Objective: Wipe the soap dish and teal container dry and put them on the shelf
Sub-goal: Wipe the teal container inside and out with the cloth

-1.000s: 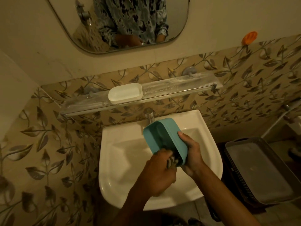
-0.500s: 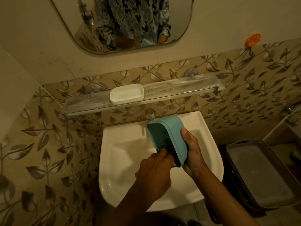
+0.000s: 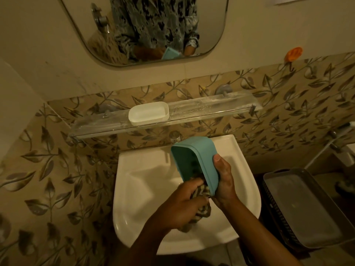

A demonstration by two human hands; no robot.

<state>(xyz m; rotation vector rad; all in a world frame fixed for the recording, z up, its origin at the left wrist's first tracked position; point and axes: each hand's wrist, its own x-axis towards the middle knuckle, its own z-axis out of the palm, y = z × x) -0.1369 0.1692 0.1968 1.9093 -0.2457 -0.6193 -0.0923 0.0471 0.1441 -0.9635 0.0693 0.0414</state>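
Room: a bathroom corner with a leaf-patterned tiled wall, a mirror (image 3: 76, 25) at upper centre and an orange hook (image 3: 294, 54) at upper right. A white washbasin (image 3: 146, 179) fills the lower centre, with a tap (image 3: 175, 137) at its back edge. A grey basket (image 3: 307, 208) stands at lower right. A clear shelf (image 3: 211, 110) runs across the middle of the frame above the basin; the white soap dish (image 3: 148, 113) sits upright on it, left of centre. The teal container (image 3: 194, 160) is held over the basin at centre frame, tilted on its side with the opening facing left. The right hand (image 3: 224, 181) reaches in from lower right and grips the container's lower end, thumb laid along the outer wall, fingers wrapped behind and hidden. The left hand (image 3: 180, 206) comes up from bottom centre, fingers curled tight around a striped cloth (image 3: 203, 211), which is pushed into the container's lower mouth, the remainder bunched beneath the fist.
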